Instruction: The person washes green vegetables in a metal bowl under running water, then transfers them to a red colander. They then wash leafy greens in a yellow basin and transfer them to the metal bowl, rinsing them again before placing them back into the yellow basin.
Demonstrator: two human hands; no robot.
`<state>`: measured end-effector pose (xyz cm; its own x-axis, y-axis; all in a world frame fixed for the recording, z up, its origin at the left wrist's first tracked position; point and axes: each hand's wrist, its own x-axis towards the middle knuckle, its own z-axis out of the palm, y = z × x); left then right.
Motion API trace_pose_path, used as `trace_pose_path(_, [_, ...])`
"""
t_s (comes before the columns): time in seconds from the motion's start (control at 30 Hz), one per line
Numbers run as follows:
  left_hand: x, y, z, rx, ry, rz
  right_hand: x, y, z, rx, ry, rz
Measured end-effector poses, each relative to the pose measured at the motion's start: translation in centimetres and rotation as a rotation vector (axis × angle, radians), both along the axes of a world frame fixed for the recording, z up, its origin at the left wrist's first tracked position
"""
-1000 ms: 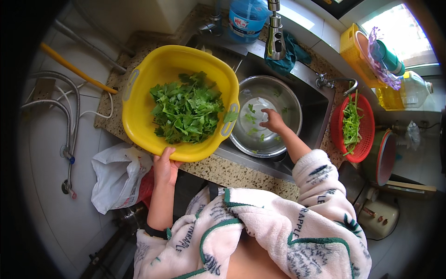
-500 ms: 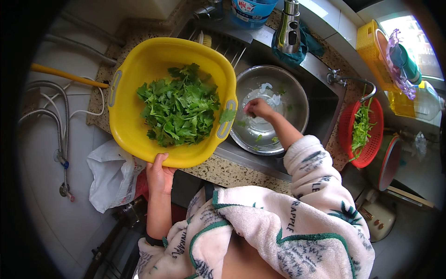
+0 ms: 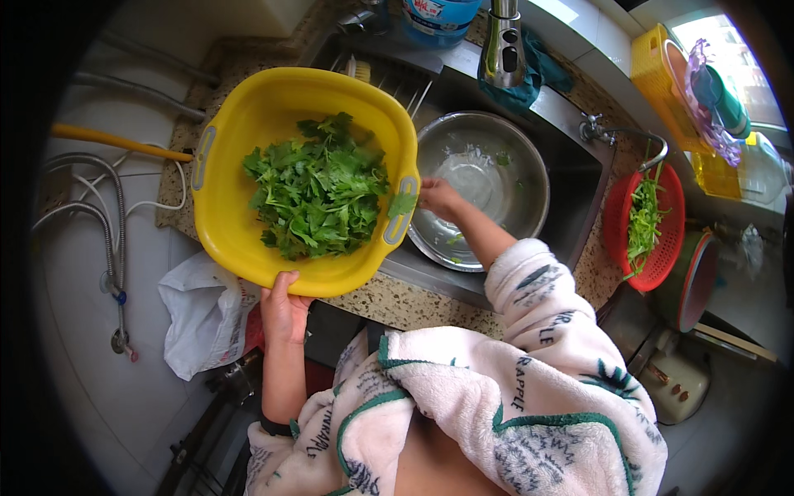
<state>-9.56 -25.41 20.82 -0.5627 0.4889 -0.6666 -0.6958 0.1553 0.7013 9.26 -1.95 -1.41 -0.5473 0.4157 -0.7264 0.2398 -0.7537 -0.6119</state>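
Observation:
A wide yellow basin (image 3: 240, 240) with grey handle inserts holds a heap of leafy green celery tops (image 3: 322, 190). My left hand (image 3: 284, 312) grips its near rim, the thumb lying over the edge and the fingers underneath. At the basin's right handle, my right hand (image 3: 442, 199) is closed against the outer edge; its fingertips are partly hidden by the rim. One loose leaf (image 3: 403, 205) lies across that handle. Under my right wrist, a round steel bowl (image 3: 529, 174) sits in the sink, with shallow water and a few bits of leaf in it.
A chrome faucet (image 3: 503, 54) and a teal cloth (image 3: 533, 78) stand behind the steel bowl. On the right is a red colander (image 3: 672, 240) with cut green stalks. A white plastic bag (image 3: 203, 314) hangs at the lower left. A blue bottle (image 3: 438, 21) stands at the back.
My right hand has come out of the steel bowl and moved left to the yellow basin's right handle. My left hand has kept its grip; the view has shifted slightly.

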Motion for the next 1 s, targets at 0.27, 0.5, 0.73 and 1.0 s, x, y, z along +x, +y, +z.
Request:
trace_pose_path(0.27, [-0.2, -0.4, -0.6, 0.021, -0.021, -0.002, 8.4, 2.9, 2.0, 0.509, -0.199, 0.662])
trace_pose_path(0.5, [-0.1, -0.2, -0.2, 0.032, 0.012, -0.013, 11.2, -2.5, -0.7, 0.513, -0.111, 0.881])
trace_pose_path(0.73, [0.0, -0.1, -0.1, 0.033, 0.008, 0.006, 12.4, -2.2, 2.8, 0.579, 0.067, 0.906])
trace_pose_path(1.0, [0.0, -0.1, -0.2, -0.001, 0.008, 0.013, 9.5, -1.1, 1.8, 0.318, -0.139, 0.574])
